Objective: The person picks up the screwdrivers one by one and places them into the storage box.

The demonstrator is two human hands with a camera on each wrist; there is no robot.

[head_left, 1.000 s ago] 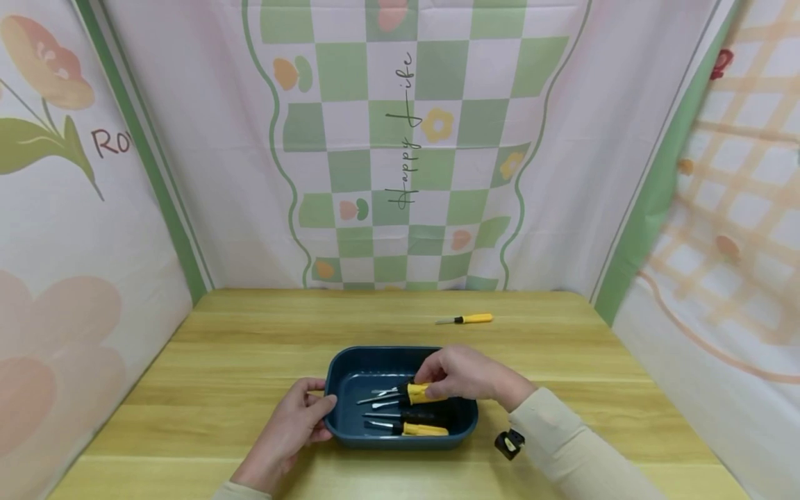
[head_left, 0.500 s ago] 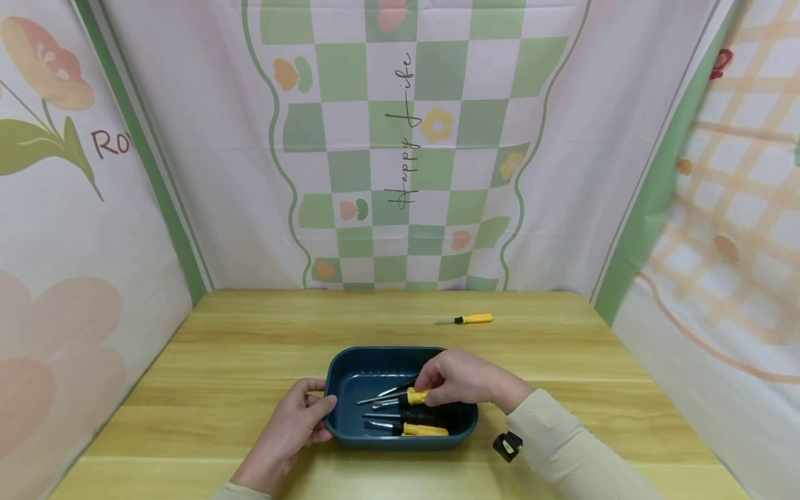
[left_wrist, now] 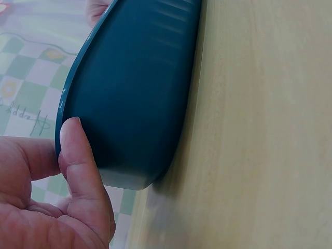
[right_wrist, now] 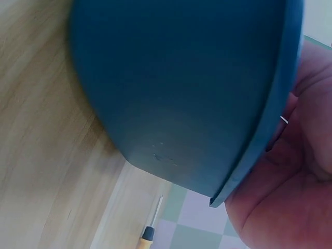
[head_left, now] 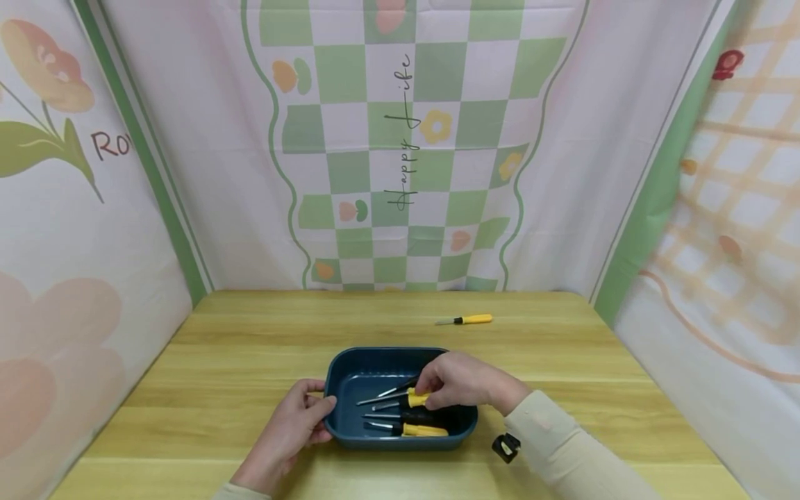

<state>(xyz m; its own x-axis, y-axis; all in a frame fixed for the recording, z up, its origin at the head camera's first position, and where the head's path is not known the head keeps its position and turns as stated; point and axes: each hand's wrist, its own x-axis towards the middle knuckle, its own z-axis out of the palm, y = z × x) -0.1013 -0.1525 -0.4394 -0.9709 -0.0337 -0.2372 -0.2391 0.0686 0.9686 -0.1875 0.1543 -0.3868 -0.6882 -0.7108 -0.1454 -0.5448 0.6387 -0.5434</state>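
Observation:
A dark blue rectangular bin (head_left: 350, 357) stands near the front of the table. My left hand (head_left: 296, 420) pinches its left rim; in the left wrist view the thumb and fingers (left_wrist: 83, 171) lie on either side of the rim. Several screwdrivers lie in the bin, tips to the left. My right hand (head_left: 469, 380) reaches over the right end and pinches a yellow-handled screwdriver (head_left: 417, 401), whose handle is partly hidden by the fingers. Nearer me lie a black-handled screwdriver (head_left: 425, 417) and another yellow-handled screwdriver (head_left: 425, 430). In the right wrist view the bin wall hides the fingertips.
One yellow-handled screwdriver (head_left: 476, 319) lies on the wooden table (head_left: 262, 333) behind the bin, toward the right. Patterned curtains (head_left: 431, 167) close in the back and both sides. A small black device (head_left: 506, 447) hangs at the right sleeve.
My right hand has lowered slightly in the bin, and the yellow handles and shafts under it have shifted a little. The left hand and the bin stay in place.

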